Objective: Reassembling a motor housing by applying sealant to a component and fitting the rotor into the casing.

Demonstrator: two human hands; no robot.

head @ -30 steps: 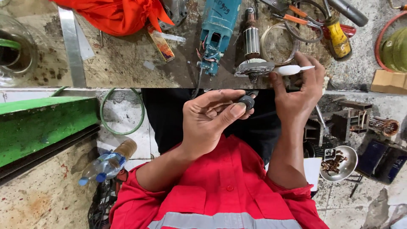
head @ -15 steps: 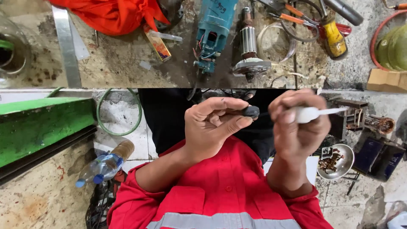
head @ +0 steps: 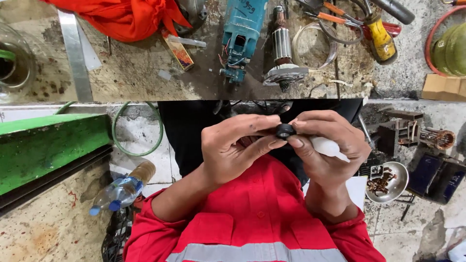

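Note:
A small black ring-shaped part (head: 285,130) sits between the fingertips of both hands, held in front of my red work shirt below the bench edge. My left hand (head: 230,151) pinches it from the left with thumb and forefinger. My right hand (head: 326,145) touches the ring with its thumb and fingertips, and a small white tube (head: 331,147) is tucked in its palm, its end sticking out to the right. The ring's hole faces the camera.
On the stained workbench (head: 145,77) lie a teal power-tool housing (head: 240,34), a motor armature (head: 283,53), an orange cloth (head: 121,17), pliers and a yellow-handled tool (head: 381,39). A green plank (head: 48,145), a plastic bottle (head: 121,191) and a metal bowl of rusty parts (head: 388,182) are lower down.
My right hand came down from the bench edge with the white tube and met the left hand at the black ring. Both hands now hold the ring close together.

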